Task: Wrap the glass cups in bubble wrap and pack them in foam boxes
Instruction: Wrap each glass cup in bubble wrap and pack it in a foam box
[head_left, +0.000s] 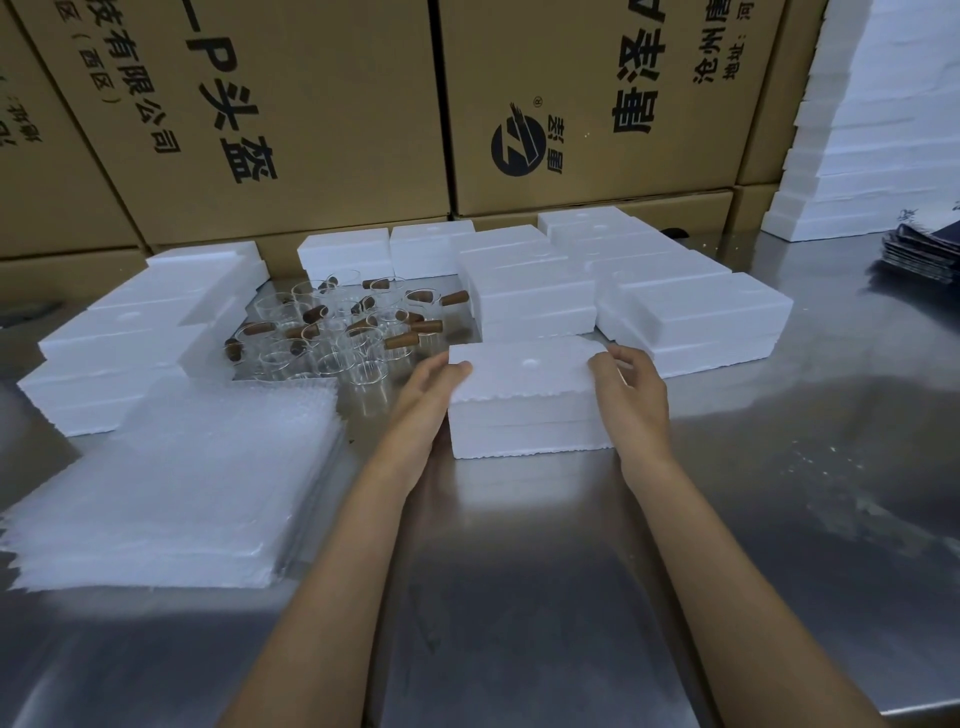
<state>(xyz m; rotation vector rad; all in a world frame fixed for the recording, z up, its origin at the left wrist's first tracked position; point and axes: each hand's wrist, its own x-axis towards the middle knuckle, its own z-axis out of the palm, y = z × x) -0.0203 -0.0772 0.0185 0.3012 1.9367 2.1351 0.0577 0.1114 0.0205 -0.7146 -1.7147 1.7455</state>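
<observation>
- Brushed steel, smooth and smeared with dull reflections, makes up the table (519, 597) under my bare forearms.
- To my near left lies a stack of bubble wrap sheets (171, 488), square, translucent white, with a fine pimpled surface and ragged, slightly fanned edges.
- In front of me sits the foam box (524, 410), a blocky white rectangle of grainy polystyrene; its lid has a shallow round dimple on top and a rough, saw-toothed front edge.
- My left hand (423, 395) grips the lid's left end, thumb curled on top, fingers against the side.
- My right hand (631, 387) grips the lid's right end the same way, fingers curled over the corner.
- Just beyond my left hand, the glass cups (332, 332) stand bunched together on the steel: clear, thin-walled, round, each with a stubby brown wooden handle.
- More foam boxes (530, 291) ring the cups, flat matte slabs, stacked left, behind and right.
- Far right, a tall stack of foam (878, 119) rises beside a pile of dark flat items (924, 249) I cannot identify.
- At the back stand tan cardboard cartons (311, 104), printed with black characters.
</observation>
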